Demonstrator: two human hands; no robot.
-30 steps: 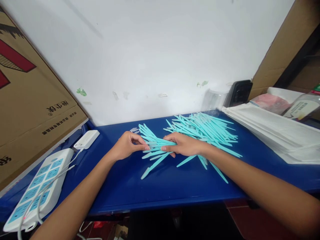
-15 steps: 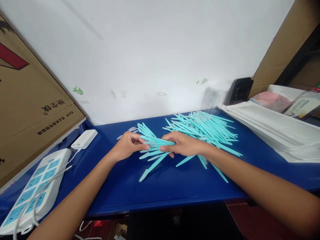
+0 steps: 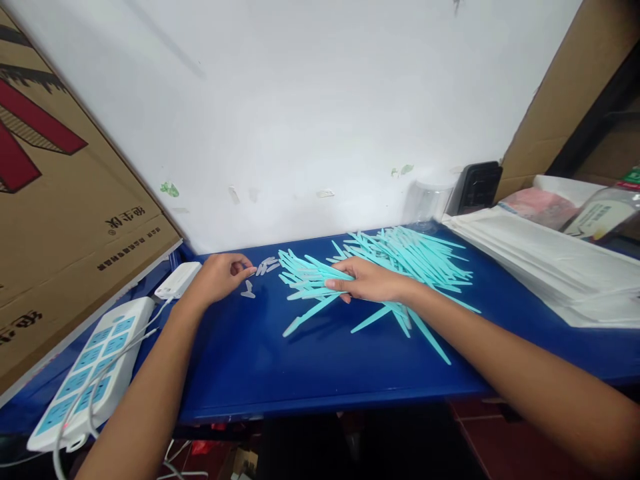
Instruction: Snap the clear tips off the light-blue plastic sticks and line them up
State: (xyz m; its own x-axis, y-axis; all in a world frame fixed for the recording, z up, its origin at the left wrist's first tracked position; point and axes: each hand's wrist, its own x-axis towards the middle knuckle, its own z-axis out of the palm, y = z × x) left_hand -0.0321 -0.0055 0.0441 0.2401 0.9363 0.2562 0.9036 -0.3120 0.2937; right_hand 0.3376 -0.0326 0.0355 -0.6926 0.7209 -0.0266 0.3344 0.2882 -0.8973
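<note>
My right hand point(image 3: 361, 280) is closed around a fanned bundle of turquoise eyebrow razors point(image 3: 305, 272), their tips pointing left. One razor in it angles down toward the front. To the left, my left hand point(image 3: 225, 275) pinches what looks like a small clear blade cap at its fingertips, low over the table. Beside those fingers lie several loose clear caps point(image 3: 271, 268), with a couple more just below the fingertips. Behind and right of my right hand spreads a large pile of the same razors point(image 3: 425, 257), partly covered by the hand and forearm.
The blue table point(image 3: 260, 373) meets a white wall. On the left are a power strip point(image 3: 95, 373) with cables, a white adapter point(image 3: 179, 280) and a cardboard box point(image 3: 75, 193). White sheets point(image 3: 530, 260), a clear plastic tub point(image 3: 431, 201) and a black object point(image 3: 480, 188) stand right.
My left hand has moved left, away from the razor bundle, to the loose caps. My right hand stays in nearly the same place, still gripping the razors. The view has shifted slightly.
</note>
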